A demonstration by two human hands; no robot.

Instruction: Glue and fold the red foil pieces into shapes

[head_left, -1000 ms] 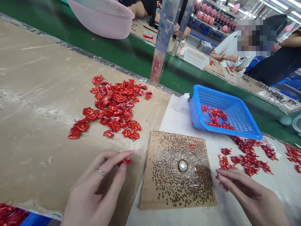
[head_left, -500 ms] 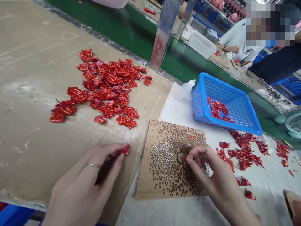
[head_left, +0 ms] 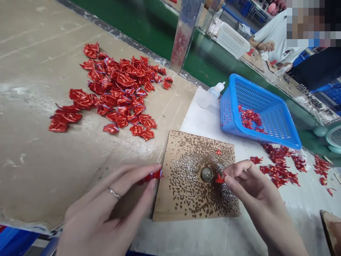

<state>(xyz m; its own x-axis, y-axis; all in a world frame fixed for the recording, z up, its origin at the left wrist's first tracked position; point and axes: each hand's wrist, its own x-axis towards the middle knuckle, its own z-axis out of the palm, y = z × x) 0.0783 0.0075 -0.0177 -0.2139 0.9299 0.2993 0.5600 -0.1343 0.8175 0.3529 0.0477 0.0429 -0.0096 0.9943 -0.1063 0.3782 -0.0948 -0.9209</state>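
Note:
My left hand point(head_left: 114, 206) pinches a shiny red folded piece with a bluish edge point(head_left: 157, 174), close to the left edge of a cardboard square point(head_left: 166, 209). Between the thumb and fingers of my right hand point(head_left: 253, 192) is a smaller red pointed piece point(head_left: 220, 179), held over the cardboard. Just left of it, a small round dish of clear liquid point(head_left: 206, 174) sits in the cardboard, which is speckled with dark spots and shiny drops. Another small red piece point(head_left: 218, 152) lies near its top edge. A pile of red folded pieces point(head_left: 125, 80) rests beyond my left hand.
A blue basket point(head_left: 279, 122) holding small red bits stands behind the cardboard, beside a clear squeeze bottle point(head_left: 210, 96). Clusters of red pieces point(head_left: 279, 170) lie at right. A metal post point(head_left: 182, 39) rises at the table's far edge; a person in a white shirt point(head_left: 279, 33) sits beyond.
My left hand has moved right with its red piece, up to the cardboard's edge. My right hand has drawn the small red piece rightward from the dish. The view has shifted slightly.

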